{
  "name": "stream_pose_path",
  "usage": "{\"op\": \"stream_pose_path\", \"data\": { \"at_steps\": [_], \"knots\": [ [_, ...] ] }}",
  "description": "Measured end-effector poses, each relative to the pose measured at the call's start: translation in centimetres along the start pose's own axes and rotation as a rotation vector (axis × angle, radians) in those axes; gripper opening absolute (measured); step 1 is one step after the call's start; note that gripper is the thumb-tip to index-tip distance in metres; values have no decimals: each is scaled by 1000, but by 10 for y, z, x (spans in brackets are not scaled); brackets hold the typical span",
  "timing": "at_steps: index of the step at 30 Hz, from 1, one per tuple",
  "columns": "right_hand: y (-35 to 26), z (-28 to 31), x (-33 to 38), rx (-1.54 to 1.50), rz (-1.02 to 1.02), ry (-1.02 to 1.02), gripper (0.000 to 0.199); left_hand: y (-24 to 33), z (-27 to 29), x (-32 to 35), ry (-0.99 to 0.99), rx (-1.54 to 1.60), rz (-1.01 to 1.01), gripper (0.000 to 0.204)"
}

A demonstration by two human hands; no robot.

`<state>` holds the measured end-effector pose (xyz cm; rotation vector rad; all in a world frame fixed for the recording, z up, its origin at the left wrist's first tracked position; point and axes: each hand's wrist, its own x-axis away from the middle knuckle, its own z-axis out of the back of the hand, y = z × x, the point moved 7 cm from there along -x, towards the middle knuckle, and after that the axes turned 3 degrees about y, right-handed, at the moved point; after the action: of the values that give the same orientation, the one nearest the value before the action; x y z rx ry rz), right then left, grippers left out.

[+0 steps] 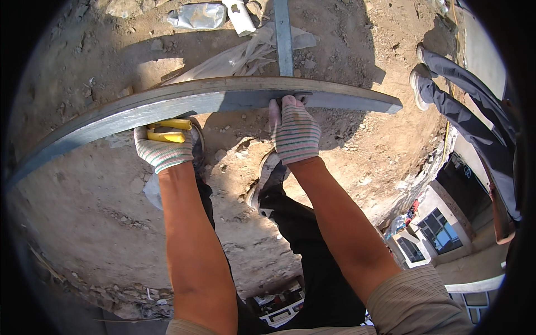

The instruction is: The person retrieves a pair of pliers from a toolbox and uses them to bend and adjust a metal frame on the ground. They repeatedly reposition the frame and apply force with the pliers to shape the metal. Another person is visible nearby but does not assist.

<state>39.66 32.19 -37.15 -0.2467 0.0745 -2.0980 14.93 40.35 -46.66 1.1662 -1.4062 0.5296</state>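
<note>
A long grey metal beam [195, 104] crosses in front of me, its ends bending with the lens. Yellow-handled pliers [172, 124] sit in my left hand [162, 149], which wears a striped knit glove and is closed just below the beam; the pliers' jaws are hidden. My gloved right hand [296, 131] has its fingers drawn together against the beam's near face. Its fingertips press at a small dark metal piece [302, 95], partly covered by them. A narrow metal bar [283, 39] runs away from the beam's far side.
Crumpled clear plastic sheeting [245, 56], a silvery packet [198, 16] and a white piece [240, 17] lie on rough dirt beyond the beam. At the right, a person in dark trousers [452, 78] stands near a wall. My shoe [262, 177] is below the beam.
</note>
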Motion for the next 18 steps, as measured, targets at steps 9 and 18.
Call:
{"op": "stream_pose_path", "data": {
  "at_steps": [9, 18],
  "knots": [
    [2, -9, 7, -250, -354, 1, 35, 2, 8, -9, 0, 4, 1, 32],
    [4, -1, 11, -323, -648, -104, 36, 2, 5, -5, 31, -35, -34, 34]
  ]
}}
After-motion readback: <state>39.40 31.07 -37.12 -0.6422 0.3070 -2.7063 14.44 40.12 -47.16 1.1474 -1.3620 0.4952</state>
